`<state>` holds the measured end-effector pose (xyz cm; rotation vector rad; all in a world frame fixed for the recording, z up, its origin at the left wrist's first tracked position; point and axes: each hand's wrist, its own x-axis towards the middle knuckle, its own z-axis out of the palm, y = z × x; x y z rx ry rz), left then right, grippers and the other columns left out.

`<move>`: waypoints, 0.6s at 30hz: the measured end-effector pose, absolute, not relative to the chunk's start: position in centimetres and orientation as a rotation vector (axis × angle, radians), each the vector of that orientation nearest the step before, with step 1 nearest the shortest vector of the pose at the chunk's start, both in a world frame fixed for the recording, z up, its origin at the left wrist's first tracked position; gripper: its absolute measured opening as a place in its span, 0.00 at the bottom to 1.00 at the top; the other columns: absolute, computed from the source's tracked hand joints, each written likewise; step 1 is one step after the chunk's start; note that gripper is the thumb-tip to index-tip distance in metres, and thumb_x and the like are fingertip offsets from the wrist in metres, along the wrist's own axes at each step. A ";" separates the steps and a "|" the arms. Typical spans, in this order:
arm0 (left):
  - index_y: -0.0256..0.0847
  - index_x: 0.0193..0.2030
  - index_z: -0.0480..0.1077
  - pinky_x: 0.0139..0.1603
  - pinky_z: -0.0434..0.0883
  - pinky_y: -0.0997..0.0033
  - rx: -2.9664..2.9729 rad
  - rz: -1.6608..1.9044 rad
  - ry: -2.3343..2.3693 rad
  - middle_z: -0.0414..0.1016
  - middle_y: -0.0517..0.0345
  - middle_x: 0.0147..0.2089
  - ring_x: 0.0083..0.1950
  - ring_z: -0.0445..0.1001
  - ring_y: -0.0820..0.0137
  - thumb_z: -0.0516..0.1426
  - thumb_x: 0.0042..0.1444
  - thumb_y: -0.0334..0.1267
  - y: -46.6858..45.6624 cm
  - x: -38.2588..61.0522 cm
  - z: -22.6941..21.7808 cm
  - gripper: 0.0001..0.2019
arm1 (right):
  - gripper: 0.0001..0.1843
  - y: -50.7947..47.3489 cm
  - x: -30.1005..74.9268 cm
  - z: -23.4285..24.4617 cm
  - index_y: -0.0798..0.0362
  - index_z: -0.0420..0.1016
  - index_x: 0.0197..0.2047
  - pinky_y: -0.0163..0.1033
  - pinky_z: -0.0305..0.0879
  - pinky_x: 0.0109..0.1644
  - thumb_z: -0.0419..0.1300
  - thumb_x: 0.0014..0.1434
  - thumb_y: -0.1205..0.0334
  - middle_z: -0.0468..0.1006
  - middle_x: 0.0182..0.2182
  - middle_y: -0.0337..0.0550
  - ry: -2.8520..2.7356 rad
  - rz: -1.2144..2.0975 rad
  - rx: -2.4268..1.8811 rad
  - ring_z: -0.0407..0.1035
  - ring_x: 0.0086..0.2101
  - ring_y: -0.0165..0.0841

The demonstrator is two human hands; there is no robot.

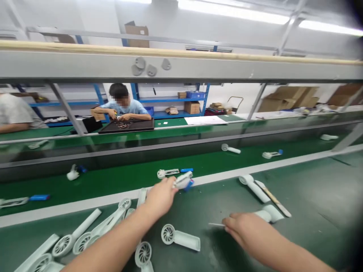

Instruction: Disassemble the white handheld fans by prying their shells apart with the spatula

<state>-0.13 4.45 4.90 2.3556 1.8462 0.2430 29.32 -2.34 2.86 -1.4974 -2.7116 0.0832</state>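
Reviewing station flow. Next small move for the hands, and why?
Probably draw the white fan housing in the left hand back onto the bench, off the green conveyor belt: the fingers seem to grip it at the belt's edge, and the right hand, holding a thin pin, is beside the other housings.

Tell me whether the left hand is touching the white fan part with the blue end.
Touching. The head view shows the left hand with its fingers closed on the white fan part, holding it up at the belt's edge.
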 end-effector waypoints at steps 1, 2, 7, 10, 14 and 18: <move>0.45 0.60 0.61 0.45 0.69 0.67 2.322 0.293 1.889 0.72 0.49 0.52 0.48 0.75 0.61 0.47 0.65 0.42 5.7 -0.9 5.6 0.17 | 0.13 -2.8 29.3 2.2 0.48 0.72 0.31 0.40 0.50 0.28 0.49 0.64 0.64 0.74 0.27 0.40 -2.687 0.180 -1.566 0.70 0.27 0.35; 0.45 0.60 0.60 0.45 0.69 0.66 2.287 0.335 1.937 0.72 0.49 0.53 0.48 0.75 0.61 0.46 0.66 0.43 6.9 -1.9 6.4 0.18 | 0.14 -3.3 29.3 1.2 0.48 0.72 0.34 0.39 0.54 0.30 0.47 0.65 0.63 0.75 0.29 0.41 -2.649 0.271 -1.625 0.71 0.29 0.36; 0.35 0.70 0.47 0.54 0.66 0.51 2.198 0.455 2.142 0.59 0.35 0.64 0.61 0.64 0.46 0.48 0.62 0.51 9.3 -5.6 9.6 0.34 | 0.16 -6.2 29.7 -3.5 0.49 0.72 0.48 0.39 0.64 0.41 0.44 0.68 0.58 0.76 0.42 0.46 -2.192 0.526 -1.762 0.71 0.41 0.38; 0.38 0.67 0.55 0.60 0.61 0.45 2.398 0.402 2.013 0.60 0.41 0.65 0.66 0.57 0.46 0.49 0.60 0.55 6.7 -4.2 8.8 0.33 | 0.19 -7.4 30.4 -3.7 0.49 0.70 0.52 0.38 0.66 0.44 0.43 0.69 0.53 0.75 0.45 0.47 -1.935 0.592 -1.750 0.71 0.44 0.36; 0.58 0.63 0.62 0.61 0.64 0.47 2.583 0.085 1.404 0.64 0.58 0.64 0.64 0.62 0.51 0.55 0.57 0.53 0.8 -0.4 4.9 0.26 | 0.16 -7.5 33.3 -2.0 0.49 0.70 0.48 0.39 0.66 0.42 0.46 0.67 0.54 0.73 0.41 0.46 -1.772 0.371 -1.763 0.70 0.38 0.36; 0.68 0.60 0.62 0.57 0.70 0.51 2.639 -0.059 1.030 0.69 0.66 0.61 0.60 0.69 0.56 0.53 0.60 0.42 -2.4 -0.1 0.8 0.22 | 0.18 -6.4 37.6 -0.6 0.49 0.67 0.53 0.42 0.67 0.43 0.48 0.62 0.64 0.68 0.52 0.47 -1.691 0.109 -1.959 0.69 0.42 0.37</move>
